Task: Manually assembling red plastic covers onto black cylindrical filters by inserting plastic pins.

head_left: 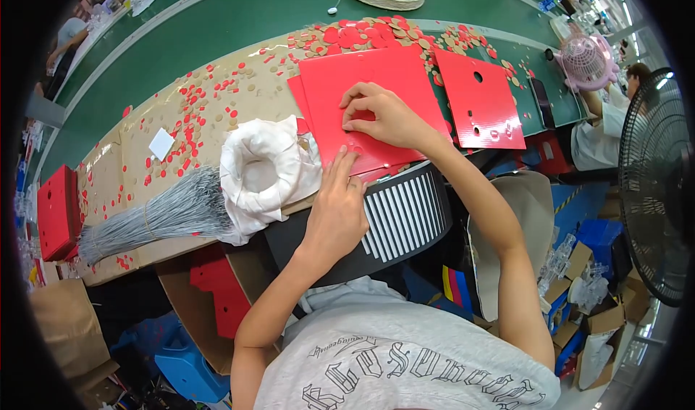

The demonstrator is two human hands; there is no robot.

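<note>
A stack of glossy red cardboard sheets (376,69) lies in front of me, slightly fanned at the left. My left hand (337,211) rests with fingers stretched out on the near left part of the top sheet. Above the same sheet, my right hand (387,120) is bent, its thumb and forefinger tips meeting in a pinch close to the surface. Whatever may be between those tips is too small to make out. To the right lies another red sheet (481,102) with round and small cut-out holes.
Red and tan punched-out discs (362,37) litter the bench. At left are a bundle of grey wires (159,211), a cloth-wrapped ring (257,167) and a red stack (58,214). A black slatted piece (405,218) sits below the sheets. Fans (655,185) stand at right.
</note>
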